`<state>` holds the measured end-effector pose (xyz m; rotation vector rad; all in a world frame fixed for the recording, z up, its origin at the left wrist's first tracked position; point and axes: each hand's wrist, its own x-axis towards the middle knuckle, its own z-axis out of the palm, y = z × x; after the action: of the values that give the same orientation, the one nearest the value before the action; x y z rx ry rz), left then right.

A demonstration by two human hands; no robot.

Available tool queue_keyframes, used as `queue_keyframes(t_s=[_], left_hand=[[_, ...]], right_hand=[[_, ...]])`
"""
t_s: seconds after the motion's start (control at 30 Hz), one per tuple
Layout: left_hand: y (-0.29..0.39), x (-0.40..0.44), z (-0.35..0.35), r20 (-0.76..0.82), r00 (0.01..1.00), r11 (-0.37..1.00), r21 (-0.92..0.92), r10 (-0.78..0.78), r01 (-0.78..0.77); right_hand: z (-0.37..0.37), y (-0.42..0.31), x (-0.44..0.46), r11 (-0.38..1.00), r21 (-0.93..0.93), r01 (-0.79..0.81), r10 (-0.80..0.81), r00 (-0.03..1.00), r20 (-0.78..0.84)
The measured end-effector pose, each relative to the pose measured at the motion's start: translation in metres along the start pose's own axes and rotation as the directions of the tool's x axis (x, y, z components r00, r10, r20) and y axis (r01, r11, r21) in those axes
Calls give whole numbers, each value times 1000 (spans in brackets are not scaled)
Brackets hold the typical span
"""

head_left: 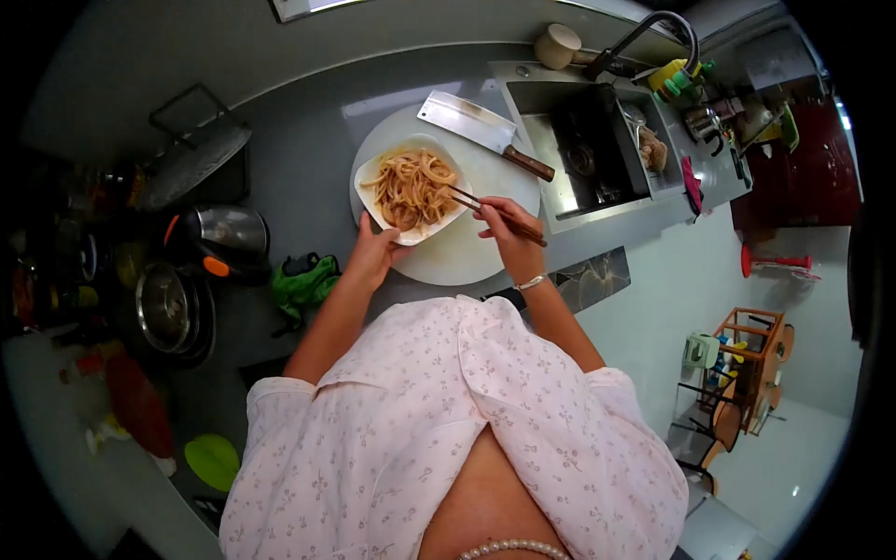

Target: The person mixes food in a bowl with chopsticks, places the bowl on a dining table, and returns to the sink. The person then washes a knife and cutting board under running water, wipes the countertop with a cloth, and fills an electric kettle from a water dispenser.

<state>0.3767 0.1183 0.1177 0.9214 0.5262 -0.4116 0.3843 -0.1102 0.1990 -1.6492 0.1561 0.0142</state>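
Observation:
A white bowl (378,166) of brownish sliced strips (411,185) sits on a round white cutting board (476,252). My left hand (377,250) grips the bowl's lower left edge, with the thumb by the rim. Dark chopsticks (519,228) are held in my right hand (509,238), their tips reaching the strips at the bowl's right side. Behind the bowl, a cleaver (471,123) with a wooden handle lies across the board's upper right, its handle end pointing to the sink.
To the right is a sink (565,201) with a faucet (644,35). A kettle (224,238), a green cloth (308,285) and metal bowls (166,306) stand at the left. A wooden-handled pot (557,47) is behind the sink.

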Motion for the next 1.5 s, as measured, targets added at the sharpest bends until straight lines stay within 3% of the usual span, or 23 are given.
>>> queue_keyframes(t_s=[0.07,0.33,0.43,0.5,0.7,0.9,0.93,1.07,1.23,1.3,1.37,1.43,1.5], left_hand=[[-2,1,1,-19,1000,1000,12,20,-19],[4,-13,5,-49,997,998,14,65,-64],[18,-33,24,61,991,993,29,116,-118],[25,-43,34,14,999,995,88,52,-53],[27,-57,45,127,991,990,129,40,-56],[15,-62,64,176,984,989,147,-10,-16],[12,-62,69,186,982,987,159,-29,-1],[-3,-69,89,257,964,988,155,-59,19],[-30,-73,132,278,951,961,270,-133,56],[-46,-76,150,320,938,957,287,-133,38],[-65,-82,174,346,923,947,316,-166,51],[-87,-88,203,379,905,934,353,-195,53],[-115,-99,232,380,888,927,357,-258,117]], right_hand=[[6,-4,1,995,-63,83,-77,992,96],[-17,-33,4,990,-45,131,-130,991,34],[-19,-35,-2,986,-2,167,-167,984,70],[-25,-48,-8,919,-194,343,-308,932,190],[-49,-65,-12,878,-243,413,-395,911,119],[-70,-63,-37,739,-354,573,-545,818,186],[-78,-68,-49,857,-288,427,-411,904,117],[-118,-69,-66,854,-375,361,-412,909,-64],[-157,-73,-109,802,-493,338,-402,915,-27],[-180,-70,-130,935,-307,175,-240,952,-190],[-213,-79,-153,930,-335,149,-242,936,-255],[-244,-75,-168,958,-199,204,-267,890,-370],[-276,-66,-185,960,-179,213,-271,860,-431]])
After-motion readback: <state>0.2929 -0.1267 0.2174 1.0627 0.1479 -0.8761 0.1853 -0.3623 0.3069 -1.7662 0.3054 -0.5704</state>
